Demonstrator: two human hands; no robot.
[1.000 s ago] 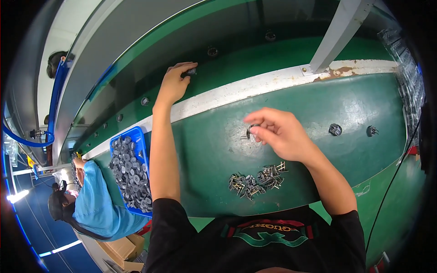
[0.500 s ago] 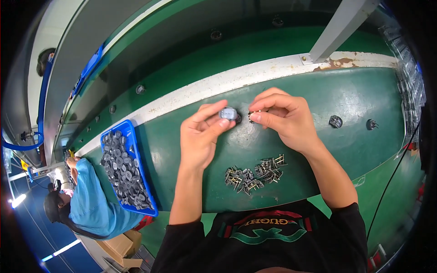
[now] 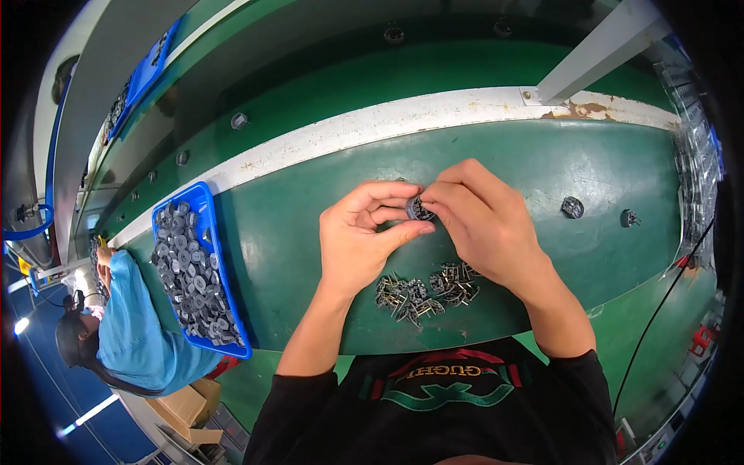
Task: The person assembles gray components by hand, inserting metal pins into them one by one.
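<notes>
Above the table, a small grey round plastic housing (image 3: 415,208) sits between the fingertips and thumb of my left hand (image 3: 353,236). Its dark inner side faces my right hand (image 3: 487,225), which is closed in a pinch against it. Those right fingers mostly cover the small black part with metal pins that they held a moment earlier. Below both hands lies a loose pile of black parts with metal pins (image 3: 418,298). Farther right on the green tabletop rest a dark round part (image 3: 572,207) and another part with pins (image 3: 630,218).
A blue tray (image 3: 225,298) heaped with grey round housings stands on the left. Behind the table runs a white rail (image 3: 325,141) with a post (image 3: 597,54), and beyond it a green belt carries scattered parts. A person in blue (image 3: 147,325) sits at far left.
My hands have come together, and the housing in my left hand has turned so its inner side meets my right fingers. The view has shifted slightly.
</notes>
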